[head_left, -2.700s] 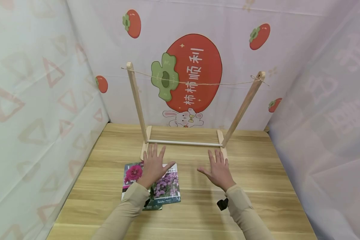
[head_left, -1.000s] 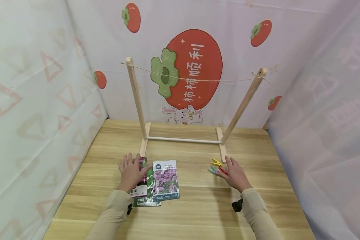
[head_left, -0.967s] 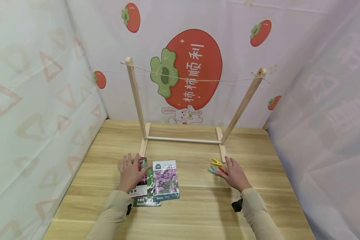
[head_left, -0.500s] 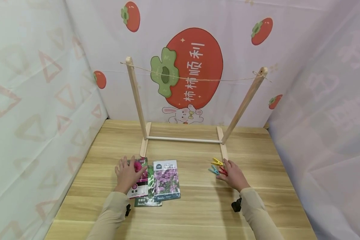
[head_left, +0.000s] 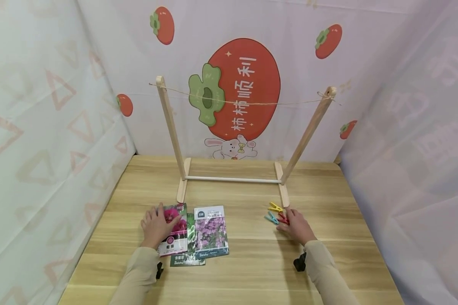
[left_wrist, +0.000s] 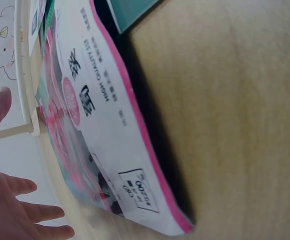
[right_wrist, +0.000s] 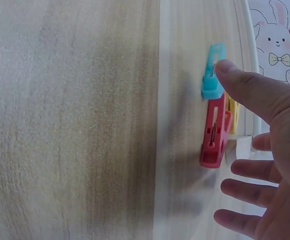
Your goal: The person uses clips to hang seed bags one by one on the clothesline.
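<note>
Three seed packets lie overlapping on the table's left side. My left hand (head_left: 155, 227) rests at the left edge of the pink-flower packet (head_left: 178, 242), thumb over its picture. In the left wrist view that packet's near edge (left_wrist: 150, 145) stands slightly off the table. A green packet (head_left: 191, 228) lies partly beneath it, and a purple-flower packet (head_left: 210, 231) lies to the right. My right hand (head_left: 298, 226), fingers loosely extended, is beside three clothespins: yellow (head_left: 275, 207), blue (head_left: 272, 218) and red (head_left: 283, 219). Its thumb overlaps the blue one in the right wrist view; contact is unclear.
Behind the packets stands a wooden frame with two posts (head_left: 171, 127), a white crossbar (head_left: 233, 179) and a string (head_left: 244, 103) tied between the post tops. Printed cloth walls (head_left: 404, 148) enclose the wooden table (head_left: 244, 279) at the back and sides.
My hands have moved apart from nearer the middle. The left has slid left, uncovering more of the pink-flower packet. Clothespins, unseen in the first frame, now show beside my right hand.
</note>
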Motion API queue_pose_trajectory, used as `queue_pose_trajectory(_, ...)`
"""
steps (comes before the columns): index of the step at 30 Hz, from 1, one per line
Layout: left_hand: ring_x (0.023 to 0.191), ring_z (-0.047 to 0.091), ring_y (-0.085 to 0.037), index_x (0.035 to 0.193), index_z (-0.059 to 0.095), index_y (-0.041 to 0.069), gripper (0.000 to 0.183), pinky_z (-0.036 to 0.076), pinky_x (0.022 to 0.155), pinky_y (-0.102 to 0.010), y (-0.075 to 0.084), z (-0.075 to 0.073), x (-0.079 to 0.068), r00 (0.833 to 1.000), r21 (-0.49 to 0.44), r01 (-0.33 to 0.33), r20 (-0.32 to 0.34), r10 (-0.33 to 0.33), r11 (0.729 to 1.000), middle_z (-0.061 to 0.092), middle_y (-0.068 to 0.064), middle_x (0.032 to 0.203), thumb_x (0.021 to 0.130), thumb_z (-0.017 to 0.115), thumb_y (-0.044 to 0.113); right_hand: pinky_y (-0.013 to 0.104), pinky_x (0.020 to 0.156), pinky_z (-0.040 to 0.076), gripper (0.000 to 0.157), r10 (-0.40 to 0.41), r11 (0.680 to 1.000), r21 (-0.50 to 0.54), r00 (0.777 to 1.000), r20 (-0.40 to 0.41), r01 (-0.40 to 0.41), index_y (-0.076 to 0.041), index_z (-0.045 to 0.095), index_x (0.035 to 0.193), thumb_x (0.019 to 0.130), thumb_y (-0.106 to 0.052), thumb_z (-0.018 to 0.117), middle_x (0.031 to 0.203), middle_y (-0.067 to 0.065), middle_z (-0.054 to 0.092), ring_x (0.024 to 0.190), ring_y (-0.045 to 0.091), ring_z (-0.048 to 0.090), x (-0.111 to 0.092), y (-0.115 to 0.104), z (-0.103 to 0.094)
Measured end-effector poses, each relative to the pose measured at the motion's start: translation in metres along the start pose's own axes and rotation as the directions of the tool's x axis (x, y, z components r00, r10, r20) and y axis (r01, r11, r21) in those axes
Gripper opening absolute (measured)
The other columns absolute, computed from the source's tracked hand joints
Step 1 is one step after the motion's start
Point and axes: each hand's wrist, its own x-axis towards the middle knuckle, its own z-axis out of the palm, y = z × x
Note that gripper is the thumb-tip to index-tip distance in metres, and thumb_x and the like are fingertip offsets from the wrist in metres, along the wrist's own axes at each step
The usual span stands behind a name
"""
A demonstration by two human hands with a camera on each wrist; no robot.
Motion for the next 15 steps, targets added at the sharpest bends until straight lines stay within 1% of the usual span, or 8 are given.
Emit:
queue_pose_trajectory(3, 0.141, 0.011, -0.06, 0.153, 0.015, -0.003, 0.098, 0.01, 0.109, -0.075, -0.0034, 0.0025, 0.0002, 1.0, -0.013, 0.011, 0.002, -0.011, 1.0, 0.017, -0.039, 0.152, 0.089, 0.059, 0.057, 0.062, 0.098, 0.042, 0.081, 0.002, 1.0, 0.006, 1.0, -0.004, -0.002, 0.002, 0.036, 0.146, 0.086, -0.037, 0.073, 0.139, 0.032, 0.045, 0.124, 0.049, 0.047, 0.001, 0.0003, 0.0026)
queue_pose_trajectory(8, 0.139, 0.016, -0.06, 0.151, 0.02, -0.004, 0.097, 0.016, 0.107, -0.075, -0.0072, 0.0048, 0.0005, 1.0, 0.002, 0.025, -0.016, -0.025, 1.0, 0.02, -0.04, 0.15, 0.088, 0.06, 0.058, 0.06, 0.097, 0.044, 0.08, -0.001, 1.0, 0.009, 1.0, -0.024, 0.001, 0.002, 0.037, 0.146, 0.087, -0.037, 0.072, 0.134, 0.029, 0.05, 0.12, 0.045, 0.05, 0.0018, 0.0008, 0.0063)
queue_pose_trajectory(11, 0.138, 0.018, -0.059, 0.15, 0.023, -0.004, 0.097, 0.018, 0.106, -0.074, -0.0089, 0.0055, -0.0006, 0.999, -0.002, 0.035, -0.028, -0.035, 0.999, 0.022, -0.04, 0.149, 0.087, 0.061, 0.058, 0.058, 0.096, 0.045, 0.078, -0.003, 1.0, 0.002, 0.999, -0.049, 0.003, 0.001, 0.039, 0.146, 0.087, -0.038, 0.072, 0.132, 0.027, 0.052, 0.118, 0.043, 0.052, 0.0017, 0.0014, 0.0081)
queue_pose_trajectory(15, 0.138, 0.018, -0.058, 0.15, 0.023, -0.004, 0.098, 0.017, 0.107, -0.073, -0.0111, 0.0061, -0.0022, 0.998, -0.024, 0.054, -0.019, -0.054, 0.998, 0.021, -0.04, 0.149, 0.086, 0.061, 0.059, 0.058, 0.094, 0.046, 0.072, -0.007, 1.0, -0.005, 0.997, -0.08, 0.006, 0.002, 0.045, 0.142, 0.087, -0.035, 0.072, 0.13, 0.027, 0.053, 0.117, 0.043, 0.053, 0.0031, 0.0016, 0.0097)
